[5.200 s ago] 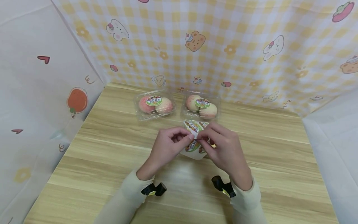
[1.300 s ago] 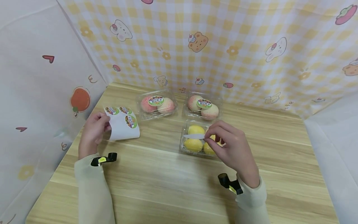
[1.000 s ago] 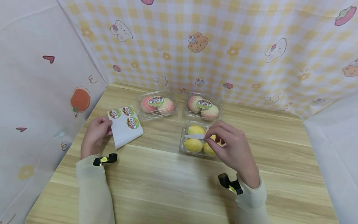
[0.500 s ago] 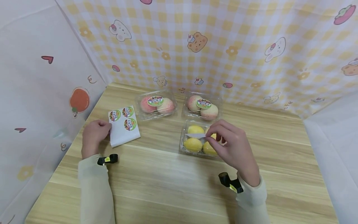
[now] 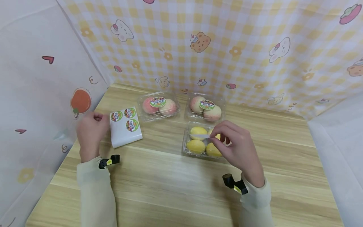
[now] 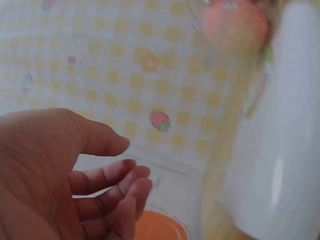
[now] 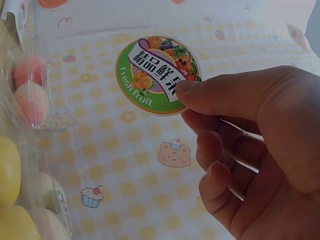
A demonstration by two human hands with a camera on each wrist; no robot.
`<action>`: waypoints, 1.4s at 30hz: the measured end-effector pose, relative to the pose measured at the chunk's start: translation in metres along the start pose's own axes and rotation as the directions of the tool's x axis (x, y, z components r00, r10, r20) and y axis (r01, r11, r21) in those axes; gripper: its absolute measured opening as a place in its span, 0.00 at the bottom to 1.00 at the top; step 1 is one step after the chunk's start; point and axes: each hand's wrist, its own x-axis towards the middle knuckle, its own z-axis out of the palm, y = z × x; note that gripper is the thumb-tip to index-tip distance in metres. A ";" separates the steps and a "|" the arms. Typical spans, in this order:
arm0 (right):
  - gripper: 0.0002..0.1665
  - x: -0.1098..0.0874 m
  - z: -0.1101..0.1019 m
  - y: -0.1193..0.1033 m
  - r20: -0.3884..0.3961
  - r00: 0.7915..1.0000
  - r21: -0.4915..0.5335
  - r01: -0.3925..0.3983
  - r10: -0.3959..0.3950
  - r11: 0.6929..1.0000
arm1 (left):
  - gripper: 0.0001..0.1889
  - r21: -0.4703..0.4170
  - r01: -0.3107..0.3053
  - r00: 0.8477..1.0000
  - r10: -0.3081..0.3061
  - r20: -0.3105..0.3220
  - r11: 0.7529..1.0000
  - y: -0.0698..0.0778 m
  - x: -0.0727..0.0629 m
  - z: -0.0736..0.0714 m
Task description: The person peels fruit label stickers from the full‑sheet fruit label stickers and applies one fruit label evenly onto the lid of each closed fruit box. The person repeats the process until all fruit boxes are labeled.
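Note:
My right hand (image 5: 236, 145) pinches a round fruit sticker (image 7: 155, 75) by its edge between thumb and forefinger. The sticker hovers over a clear plastic box (image 5: 185, 148) of yellow lemons (image 5: 195, 146). In the right wrist view its printed face reads "Fresh fruit". My left hand (image 5: 92, 135) is just left of the sticker sheet (image 5: 122, 135), apart from it. In the left wrist view its fingers (image 6: 107, 177) are loosely curled with nothing between thumb and fingertips. The sheet lies on the table, with several stickers left on its upper part and its front end curling.
Two clear boxes of pink and cream peaches, a left box (image 5: 144, 117) and a right box (image 5: 188, 115), stand at the back, each with a round sticker on its lid. Behind them hangs a checked cloth (image 5: 235, 31). The wooden table (image 5: 170, 189) extends in front.
The two hands parted after peeling a sticker. The left hand carried the sheet to the left, laid it down and has let go. The right hand still holds the sticker above the lemon box.

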 end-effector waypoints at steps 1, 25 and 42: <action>0.18 0.000 0.000 0.000 0.001 1.000 0.014 -0.004 0.004 1.000 | 0.23 -0.016 -0.022 0.999 0.022 -0.031 1.000 0.006 -0.002 -0.002; 0.17 -0.002 -0.005 0.001 -0.001 1.000 0.107 -0.019 0.019 0.994 | 0.02 -0.627 -0.587 0.634 0.772 0.036 0.511 0.137 -0.103 0.058; 0.16 -0.003 -0.008 0.004 0.022 0.996 0.113 -0.086 0.084 0.990 | 0.03 -0.722 -0.553 0.561 0.826 0.046 0.416 0.151 -0.123 0.079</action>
